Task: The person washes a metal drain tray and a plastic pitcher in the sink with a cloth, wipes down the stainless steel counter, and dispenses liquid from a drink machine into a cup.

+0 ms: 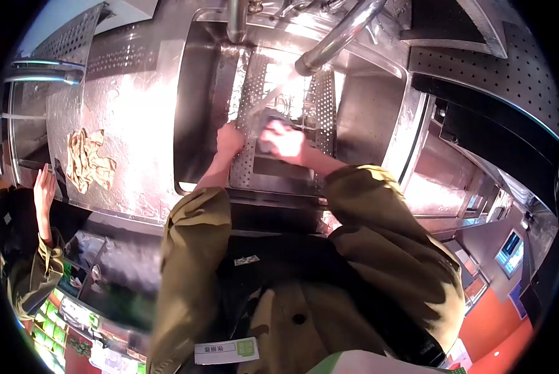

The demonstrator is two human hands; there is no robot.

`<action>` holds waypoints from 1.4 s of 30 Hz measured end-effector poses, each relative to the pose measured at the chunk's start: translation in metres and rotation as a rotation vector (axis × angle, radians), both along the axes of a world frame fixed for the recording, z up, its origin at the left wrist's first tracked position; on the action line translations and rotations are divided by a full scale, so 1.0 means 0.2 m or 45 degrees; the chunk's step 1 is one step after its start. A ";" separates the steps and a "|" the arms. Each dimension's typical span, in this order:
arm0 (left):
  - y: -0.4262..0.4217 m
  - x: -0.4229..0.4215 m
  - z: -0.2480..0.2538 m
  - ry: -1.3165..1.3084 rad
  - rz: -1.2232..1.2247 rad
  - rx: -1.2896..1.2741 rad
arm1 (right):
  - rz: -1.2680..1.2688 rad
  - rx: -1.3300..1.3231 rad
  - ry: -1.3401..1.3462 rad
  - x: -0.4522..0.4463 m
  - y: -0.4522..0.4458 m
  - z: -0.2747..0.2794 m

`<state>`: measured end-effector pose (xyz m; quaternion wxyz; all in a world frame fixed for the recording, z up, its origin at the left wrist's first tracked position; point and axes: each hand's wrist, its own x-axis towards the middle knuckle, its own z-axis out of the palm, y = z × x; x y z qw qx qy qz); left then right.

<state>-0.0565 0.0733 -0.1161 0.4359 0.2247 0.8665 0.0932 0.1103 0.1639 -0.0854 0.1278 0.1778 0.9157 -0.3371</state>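
A long metal tray [249,163] with perforated side walls stands in the stainless steel sink [370,118]. My left hand [229,141] is closed around its left edge. Over the tray's middle, my right hand [285,141] is closed on a dark grey, cloth-like piece [272,116], pressed against the metal. That hand is blurred, and its fingers hide most of the grey piece. Water [273,96] runs from the faucet [313,61] down into the tray. Glare hides part of the tray's inner surface.
A crumpled brown cloth [91,159] lies on the wet steel counter [136,137] to the left. Beyond it, another person's hand [44,187] rests near a second sink with a running faucet [45,71]. A second pipe [236,22] hangs over the sink's back edge.
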 end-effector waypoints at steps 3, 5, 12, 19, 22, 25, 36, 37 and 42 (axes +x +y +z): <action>0.01 0.00 -0.01 -0.058 -0.012 -0.028 | -0.016 0.184 -0.268 0.29 0.18 0.07; 0.00 0.01 -0.01 -0.061 0.003 -0.011 | -0.212 0.145 -0.778 0.35 0.30 0.09; -0.01 0.02 -0.02 -0.035 0.012 0.007 | -0.380 -0.059 -0.071 0.14 0.20 -0.08; -0.04 0.04 0.00 -0.023 0.086 0.003 | -0.512 0.494 -0.002 -0.04 0.21 -0.38; -0.03 0.05 0.01 -0.020 0.063 0.004 | -0.510 0.695 0.136 -0.06 0.28 -0.49; -0.05 0.06 -0.01 -0.026 0.082 0.046 | -0.823 0.421 0.158 -0.12 0.35 -0.59; -0.02 0.09 0.00 0.083 0.154 0.117 | -0.541 0.533 0.121 -0.41 0.53 -0.63; -0.02 0.08 0.03 0.070 0.152 0.140 | -0.493 0.512 0.168 -0.43 0.51 -0.62; -0.03 0.08 0.03 0.085 0.111 0.184 | -0.304 0.303 0.111 -0.52 0.71 -0.70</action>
